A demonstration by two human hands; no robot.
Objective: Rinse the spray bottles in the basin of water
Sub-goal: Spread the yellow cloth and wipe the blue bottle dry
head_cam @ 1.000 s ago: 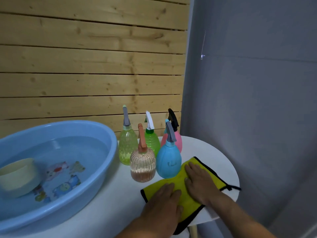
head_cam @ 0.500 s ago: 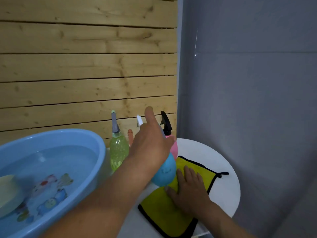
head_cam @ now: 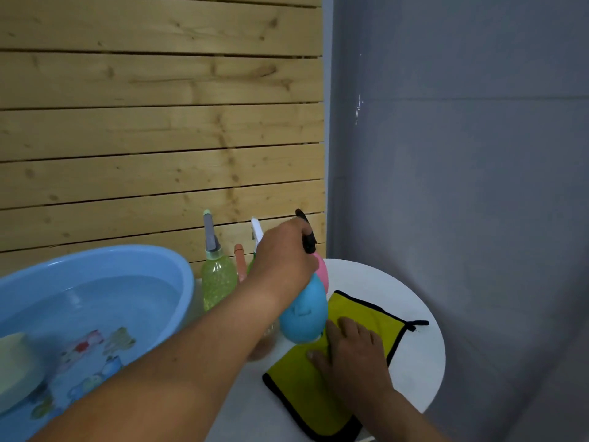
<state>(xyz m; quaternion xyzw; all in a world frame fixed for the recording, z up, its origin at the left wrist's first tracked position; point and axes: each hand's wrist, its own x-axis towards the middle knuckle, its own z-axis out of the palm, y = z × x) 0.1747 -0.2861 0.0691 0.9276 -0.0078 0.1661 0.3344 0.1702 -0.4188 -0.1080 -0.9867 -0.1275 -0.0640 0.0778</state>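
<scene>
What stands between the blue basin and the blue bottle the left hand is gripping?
In the head view, a yellow-green bottle and an orange bottle stand between the basin and the blue bottle gripped by the left hand.

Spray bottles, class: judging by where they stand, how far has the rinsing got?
Done: nothing shows as rinsed; no bottle is in the blue basin, only a pale bowl. In hand: the left hand grips the blue bottle, tilted by the yellow cloth under the right hand. Left: dipping it, then the yellow-green bottle and the others behind.
</scene>
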